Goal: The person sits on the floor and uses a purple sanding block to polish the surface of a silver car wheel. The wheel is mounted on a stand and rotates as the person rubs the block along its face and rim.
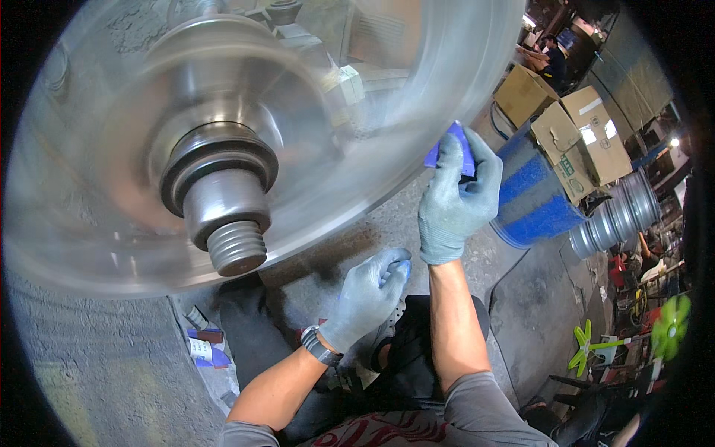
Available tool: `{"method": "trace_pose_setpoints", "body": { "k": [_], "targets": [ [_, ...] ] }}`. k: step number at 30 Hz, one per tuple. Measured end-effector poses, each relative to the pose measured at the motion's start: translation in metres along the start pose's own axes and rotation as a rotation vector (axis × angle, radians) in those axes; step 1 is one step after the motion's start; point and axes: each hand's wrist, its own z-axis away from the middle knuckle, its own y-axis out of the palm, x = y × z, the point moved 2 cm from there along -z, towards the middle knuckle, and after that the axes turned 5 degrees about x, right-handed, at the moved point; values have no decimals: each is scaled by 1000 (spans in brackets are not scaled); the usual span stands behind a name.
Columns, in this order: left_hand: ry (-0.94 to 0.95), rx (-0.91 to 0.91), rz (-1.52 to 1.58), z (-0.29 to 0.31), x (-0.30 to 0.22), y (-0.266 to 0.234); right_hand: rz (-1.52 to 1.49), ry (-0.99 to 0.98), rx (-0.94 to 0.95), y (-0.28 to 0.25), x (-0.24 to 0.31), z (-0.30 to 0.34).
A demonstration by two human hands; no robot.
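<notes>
A large silvery wheel [402, 175], smeared by spinning, fills the upper left. At its middle a steel shaft [227, 197] ends in a thick thread. My right hand [456, 212], in a grey glove, pinches a folded piece of blue-purple sandpaper [467, 156] at the wheel's right edge; whether the paper touches the metal I cannot tell. Lower down, my left hand [369, 298], gloved too, is closed above my lap, below the wheel's lower edge. A speck of blue shows at its fingertips, and what it holds, if anything, is hidden.
A blue drum [525, 197] stands on the right, with open cardboard boxes [581, 141] on it. Beside it lie stacked metal rims [618, 212]. A green fan [670, 328] is at far right. Purple sheets [212, 350] lie at lower left. Another person [553, 59] sits in the background.
</notes>
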Motion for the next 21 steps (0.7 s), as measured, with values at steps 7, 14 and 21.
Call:
{"method": "trace_pose_setpoints", "body": {
  "k": [7,14,21],
  "targets": [
    [16,-13,-7,1,0,0,14,17,14,0,4,0],
    [-6,-1,10,0,-2,-1,20,-6,10,1,7,0],
    [37,-16,-4,0,0,0,45,10,23,0,12,1]
  ]
}}
